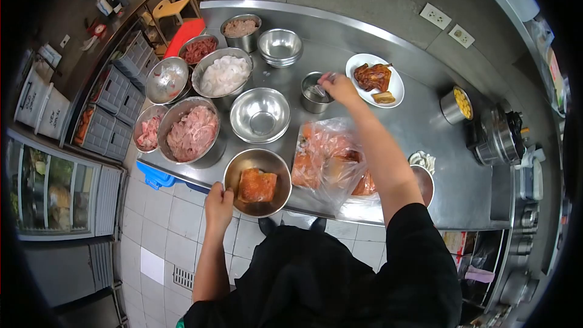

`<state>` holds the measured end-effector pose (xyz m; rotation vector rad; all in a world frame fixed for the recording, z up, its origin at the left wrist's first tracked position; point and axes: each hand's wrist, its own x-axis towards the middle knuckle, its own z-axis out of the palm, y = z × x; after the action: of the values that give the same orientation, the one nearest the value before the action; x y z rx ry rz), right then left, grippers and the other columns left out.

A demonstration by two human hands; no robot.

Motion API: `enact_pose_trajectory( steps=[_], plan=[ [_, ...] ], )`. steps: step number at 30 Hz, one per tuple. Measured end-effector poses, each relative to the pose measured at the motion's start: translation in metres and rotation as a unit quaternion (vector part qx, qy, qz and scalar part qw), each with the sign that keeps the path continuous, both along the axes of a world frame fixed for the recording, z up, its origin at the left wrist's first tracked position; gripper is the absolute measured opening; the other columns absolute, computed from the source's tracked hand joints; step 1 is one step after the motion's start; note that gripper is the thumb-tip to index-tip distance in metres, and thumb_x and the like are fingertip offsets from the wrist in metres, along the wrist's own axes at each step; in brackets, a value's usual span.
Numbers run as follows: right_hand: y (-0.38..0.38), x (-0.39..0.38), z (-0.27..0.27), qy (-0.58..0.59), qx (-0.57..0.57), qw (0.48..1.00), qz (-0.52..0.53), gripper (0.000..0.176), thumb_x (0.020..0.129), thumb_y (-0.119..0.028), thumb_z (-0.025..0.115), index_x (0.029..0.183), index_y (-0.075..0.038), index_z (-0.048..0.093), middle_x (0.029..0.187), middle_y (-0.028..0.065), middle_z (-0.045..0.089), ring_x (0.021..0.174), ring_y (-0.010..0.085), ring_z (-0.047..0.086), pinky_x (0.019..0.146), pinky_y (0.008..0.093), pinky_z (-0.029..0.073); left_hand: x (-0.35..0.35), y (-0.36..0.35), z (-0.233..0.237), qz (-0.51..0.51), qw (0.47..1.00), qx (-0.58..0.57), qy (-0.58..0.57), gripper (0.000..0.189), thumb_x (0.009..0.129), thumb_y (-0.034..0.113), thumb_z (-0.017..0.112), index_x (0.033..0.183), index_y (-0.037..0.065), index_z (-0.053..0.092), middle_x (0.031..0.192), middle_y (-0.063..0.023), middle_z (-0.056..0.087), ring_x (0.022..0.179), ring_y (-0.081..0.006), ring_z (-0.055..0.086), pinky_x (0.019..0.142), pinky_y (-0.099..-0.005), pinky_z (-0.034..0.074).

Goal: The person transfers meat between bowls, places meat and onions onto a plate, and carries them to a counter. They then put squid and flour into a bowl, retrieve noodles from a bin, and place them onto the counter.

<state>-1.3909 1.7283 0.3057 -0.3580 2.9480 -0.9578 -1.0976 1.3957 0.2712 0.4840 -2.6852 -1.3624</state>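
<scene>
My left hand (218, 206) is closed on the near left rim of a metal bowl (280, 197). In that bowl lies a browned, reddish slab of meat (257, 185). My right hand (340, 88) reaches forward to a small steel pot (316, 104), its fingers pinched over the pot's right rim. What the fingers hold is too small to name; something shiny and metallic shows inside the pot. Beneath my right forearm, a clear plastic bag (331, 161) holds more browned meat. Beyond the hand, a white plate (396, 82) carries roasted meat (372, 78).
Nested steel bowls (260, 115) stand left of the pot. Farther left are bowls of raw meat (193, 133) and of a white food (226, 76). A pot of yellow pieces (456, 106) and a crumpled cloth (422, 160) are at the right. The steel counter (425, 127) meets a wall behind.
</scene>
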Motion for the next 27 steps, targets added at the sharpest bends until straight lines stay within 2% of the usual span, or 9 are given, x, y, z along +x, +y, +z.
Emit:
enact_pose_trajectory(
  steps=[2, 5, 6, 9, 12, 15, 21, 23, 27],
  plan=[
    [0.005, -0.007, -0.002, -0.002, -0.158, 0.98, -0.119, 0.027, 0.079, -0.031, 0.06, 0.081, -0.005, 0.066, 0.078, 0.0107, 0.068, 0.075, 0.0253, 0.065, 0.071, 0.037, 0.049, -0.002, -0.007, 0.015, 0.007, 1.0, -0.011, 0.015, 0.027, 0.084, 0.014, 0.055, 0.069, 0.0, 0.038, 0.059, -0.0133, 0.04, 0.055, -0.0185, 0.038, 0.052, -0.0362, 0.036],
    [0.022, -0.023, -0.032, -0.046, -0.114, 0.986, -0.112, 0.027, 0.078, -0.031, 0.06, 0.075, -0.005, 0.066, 0.072, 0.0099, 0.067, 0.068, 0.0238, 0.065, 0.067, 0.0367, 0.049, -0.023, -0.005, 0.053, 0.01, 0.998, -0.031, 0.06, 0.024, 0.085, 0.014, 0.054, 0.071, 0.0, 0.041, 0.06, -0.0136, 0.042, 0.056, -0.0185, 0.039, 0.053, -0.0353, 0.036],
    [0.025, -0.026, -0.033, -0.05, -0.119, 0.981, -0.148, 0.025, 0.079, -0.028, 0.059, 0.082, -0.005, 0.069, 0.062, 0.0045, 0.063, 0.054, 0.0146, 0.057, 0.052, 0.0291, 0.044, -0.036, -0.004, 0.061, 0.01, 0.997, -0.032, 0.071, 0.02, 0.085, 0.014, 0.054, 0.075, -0.002, 0.046, 0.062, -0.0145, 0.046, 0.057, -0.0198, 0.043, 0.055, -0.0356, 0.038],
    [0.029, -0.035, -0.025, 0.038, -0.205, 0.963, -0.169, 0.025, 0.081, -0.026, 0.056, 0.084, -0.005, 0.069, 0.064, 0.0051, 0.063, 0.053, 0.0142, 0.056, 0.048, 0.0292, 0.042, -0.092, 0.004, 0.061, -0.022, 0.987, -0.074, 0.141, 0.029, 0.085, 0.017, 0.053, 0.106, -0.002, 0.057, 0.076, -0.0201, 0.06, 0.07, -0.0319, 0.058, 0.065, -0.0393, 0.044],
    [0.009, 0.011, 0.049, 0.019, -0.372, 0.919, -0.13, 0.023, 0.084, -0.019, 0.052, 0.09, -0.003, 0.067, 0.061, 0.0031, 0.057, 0.042, 0.0079, 0.042, 0.036, 0.024, 0.03, -0.138, 0.032, 0.076, -0.01, 0.983, -0.127, 0.131, 0.024, 0.085, 0.019, 0.051, 0.078, -0.003, 0.05, 0.077, -0.0268, 0.057, 0.076, -0.0439, 0.055, 0.067, -0.0476, 0.042],
    [-0.022, 0.055, 0.09, -0.032, -0.459, 0.884, -0.078, 0.022, 0.087, -0.018, 0.05, 0.093, -0.003, 0.065, 0.059, 0.0017, 0.054, 0.037, 0.0055, 0.035, 0.033, 0.0219, 0.025, -0.176, 0.048, 0.062, -0.016, 0.981, -0.127, 0.148, 0.022, 0.084, 0.017, 0.05, 0.077, -0.004, 0.049, 0.077, -0.0271, 0.057, 0.077, -0.0443, 0.055, 0.069, -0.0485, 0.042],
    [-0.039, 0.077, 0.07, -0.094, -0.465, 0.878, -0.067, 0.02, 0.085, -0.017, 0.052, 0.091, -0.001, 0.064, 0.06, 0.0026, 0.055, 0.041, 0.0056, 0.038, 0.036, 0.0209, 0.026, -0.193, 0.078, 0.064, -0.026, 0.975, -0.111, 0.19, 0.021, 0.082, 0.015, 0.05, 0.076, -0.004, 0.049, 0.081, -0.0272, 0.057, 0.078, -0.0449, 0.055, 0.071, -0.0493, 0.042],
    [-0.028, 0.067, 0.07, 0.003, -0.421, 0.897, -0.131, 0.02, 0.082, -0.018, 0.055, 0.084, -0.002, 0.067, 0.061, 0.0044, 0.061, 0.047, 0.0094, 0.049, 0.043, 0.025, 0.036, -0.189, 0.08, 0.062, -0.032, 0.974, -0.112, 0.194, 0.02, 0.082, 0.015, 0.05, 0.075, -0.004, 0.049, 0.08, -0.0272, 0.057, 0.077, -0.0448, 0.056, 0.072, -0.0493, 0.043],
    [-0.037, 0.077, 0.081, -0.016, -0.409, 0.909, -0.077, 0.021, 0.08, -0.02, 0.057, 0.081, -0.002, 0.068, 0.059, 0.0045, 0.061, 0.053, 0.0121, 0.056, 0.05, 0.0269, 0.042, -0.188, 0.081, 0.058, -0.022, 0.977, -0.112, 0.18, 0.021, 0.082, 0.016, 0.05, 0.077, -0.004, 0.051, 0.08, -0.0278, 0.058, 0.079, -0.045, 0.056, 0.073, -0.0487, 0.043]
  ],
)
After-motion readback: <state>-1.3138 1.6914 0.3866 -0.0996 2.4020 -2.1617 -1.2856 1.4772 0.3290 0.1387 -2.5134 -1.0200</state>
